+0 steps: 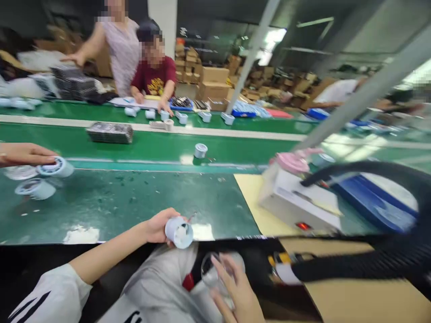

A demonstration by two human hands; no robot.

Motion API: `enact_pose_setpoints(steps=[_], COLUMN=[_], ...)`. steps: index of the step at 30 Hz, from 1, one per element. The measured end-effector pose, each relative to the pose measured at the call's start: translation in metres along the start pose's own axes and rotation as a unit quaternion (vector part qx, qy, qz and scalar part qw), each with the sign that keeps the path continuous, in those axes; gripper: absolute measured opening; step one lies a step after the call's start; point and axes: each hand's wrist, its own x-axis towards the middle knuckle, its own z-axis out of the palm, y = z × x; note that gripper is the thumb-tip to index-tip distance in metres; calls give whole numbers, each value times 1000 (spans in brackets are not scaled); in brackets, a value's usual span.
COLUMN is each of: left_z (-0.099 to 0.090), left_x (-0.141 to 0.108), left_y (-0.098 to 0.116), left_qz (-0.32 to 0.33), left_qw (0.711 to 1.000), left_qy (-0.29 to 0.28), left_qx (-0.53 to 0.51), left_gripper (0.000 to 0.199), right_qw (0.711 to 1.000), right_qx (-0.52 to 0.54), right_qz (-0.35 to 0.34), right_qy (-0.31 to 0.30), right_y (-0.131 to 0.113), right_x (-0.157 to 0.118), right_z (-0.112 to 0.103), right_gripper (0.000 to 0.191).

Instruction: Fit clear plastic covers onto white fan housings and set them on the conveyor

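Green covers the worktop (111, 202) that fills the middle of the head view, scuffed and speckled near its front edge. At the lower centre of the frame the left hand (158, 226) has its fingers wrapped around a small pale blue cylinder (179, 232), held just over the worktop's front edge with its open end turned toward the camera. Below and to the right of it, at the bottom centre, the right hand (237, 291) holds a clear round plastic piece (218, 271) over the lap, fingers curled along its right side; blur hides its exact shape. The 2 hands are near each other but not touching.

At the left edge of the frame another person's hand (23, 153) rests its fingertips on a similar pale cylinder (55, 167), with 1 more lying just below it (35, 188). A single cylinder (201, 150) stands alone on the green belt in the middle. To the right of centre a white box-shaped device (299, 202) with a red light sits on a yellow mat (251, 197), with a pink object (291, 162) behind it and a blue tray (373, 197) just beside it. A black hose (370, 260) crosses the lower right. In the upper left, 2 people work on the far side of the belt, with a dark stack (110, 133) lying on the belt before them.
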Motion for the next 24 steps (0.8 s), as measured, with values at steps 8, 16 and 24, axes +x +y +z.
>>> enact_pose_setpoints(steps=[8, 16, 24], left_z=[61, 66, 56], left_x=[9, -3, 8], left_y=[12, -1, -26], left_qz=[148, 219, 281], left_qw=[935, 942, 926], left_qy=[-176, -12, -98], left_qx=[270, 252, 233], left_gripper=[26, 39, 60], right_qw=[975, 982, 911], right_qx=[-213, 96, 310], right_qz=[55, 160, 252], right_qy=[31, 30, 106], right_y=[-24, -26, -29], right_x=[18, 9, 14], right_z=[2, 0, -12], right_gripper=[36, 11, 34])
